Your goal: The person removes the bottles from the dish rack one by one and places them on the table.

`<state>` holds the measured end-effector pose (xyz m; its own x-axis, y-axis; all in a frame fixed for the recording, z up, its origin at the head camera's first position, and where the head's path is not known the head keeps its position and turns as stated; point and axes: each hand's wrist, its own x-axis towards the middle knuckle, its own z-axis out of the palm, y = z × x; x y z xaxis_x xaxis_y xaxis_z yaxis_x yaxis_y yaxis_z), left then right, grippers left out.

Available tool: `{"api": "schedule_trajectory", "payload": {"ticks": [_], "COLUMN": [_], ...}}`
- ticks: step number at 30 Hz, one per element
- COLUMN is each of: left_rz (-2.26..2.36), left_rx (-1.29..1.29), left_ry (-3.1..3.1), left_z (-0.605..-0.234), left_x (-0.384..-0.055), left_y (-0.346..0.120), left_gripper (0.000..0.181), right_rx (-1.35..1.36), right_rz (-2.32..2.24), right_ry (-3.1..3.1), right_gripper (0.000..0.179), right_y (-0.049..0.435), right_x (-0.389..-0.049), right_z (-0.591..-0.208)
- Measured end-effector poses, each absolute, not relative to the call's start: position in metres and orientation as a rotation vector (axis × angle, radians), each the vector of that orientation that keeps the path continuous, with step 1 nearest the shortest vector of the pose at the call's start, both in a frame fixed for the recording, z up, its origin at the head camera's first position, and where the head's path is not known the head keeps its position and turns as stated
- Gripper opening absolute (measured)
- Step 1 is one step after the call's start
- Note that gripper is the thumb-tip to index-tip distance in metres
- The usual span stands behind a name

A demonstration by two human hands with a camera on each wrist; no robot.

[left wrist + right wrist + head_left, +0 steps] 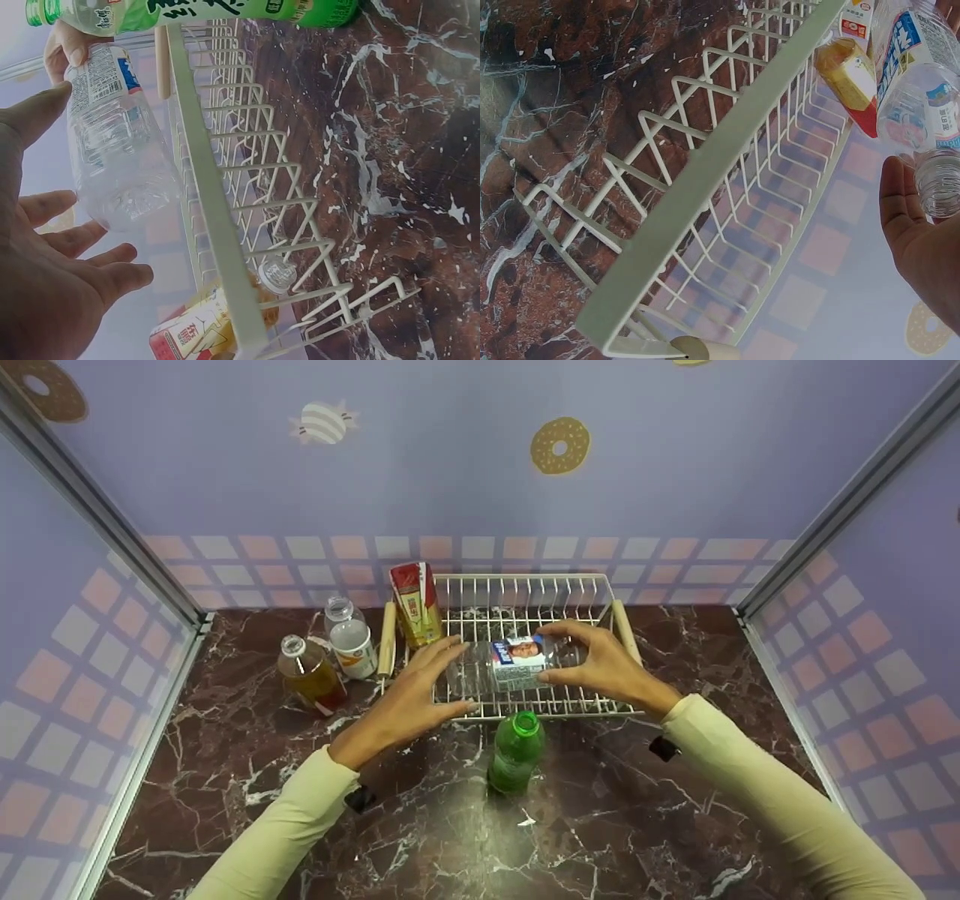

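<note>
A clear plastic bottle (519,664) with a blue and white label lies sideways above the white wire dish rack (525,577). My right hand (611,664) holds it near the neck end, thumb in front and fingers behind. In the right wrist view the bottle's open threaded mouth (939,187) shows beside the palm. My left hand (412,690) is at the base end with fingers spread; in the left wrist view its fingertips are close to the bottle, and contact is hard to tell. A red and yellow carton (417,604) leans upright at the rack's left end.
In front of the rack stands a green bottle (516,754). Left of it are a bottle with an amber and red wrap (311,675), a white tub (354,651) and another clear bottle (341,611). Wooden handles (624,630) flank the rack on the marbled counter (637,825).
</note>
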<state>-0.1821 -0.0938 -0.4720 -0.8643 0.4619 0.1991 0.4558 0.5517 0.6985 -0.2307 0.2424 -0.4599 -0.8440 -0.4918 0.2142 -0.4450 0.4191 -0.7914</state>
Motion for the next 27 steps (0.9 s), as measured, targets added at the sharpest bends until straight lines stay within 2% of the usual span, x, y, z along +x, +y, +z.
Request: {"api": "schedule_trajectory", "payload": {"ticks": [27], "left_rz": [0.961], "left_rx": [0.867], "left_ry": [2.733], "left_z": [-0.440], "left_x": [-0.195], "left_y": [-0.083], "left_gripper": [0.094], "right_rx": [-1.129], "right_rz": [-1.372], "right_ry": [2.633], "right_gripper": [0.074], "right_y": [0.223], "right_x": [-0.214], "right_z": [-0.446]}}
